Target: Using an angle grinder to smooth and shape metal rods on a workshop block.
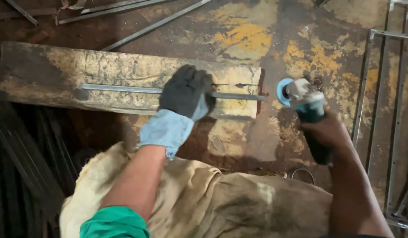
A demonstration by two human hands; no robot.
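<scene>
My gloved left hand (186,91) pressing one metal bar (124,89) onto one wooden plank (58,70) at frame centre, my bare right hand (325,132) gripping one angle grinder (303,100) centre right, three loose rods (155,24) upper left.

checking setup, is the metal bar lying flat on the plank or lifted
Flat: the metal bar lies along the wooden plank, pressed under the gloved left hand.

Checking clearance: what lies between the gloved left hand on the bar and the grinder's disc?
In the head view, only the bare end of the thin metal bar, resting on the worn wooden plank, runs from the gloved left hand to the blue-disc angle grinder.
</scene>
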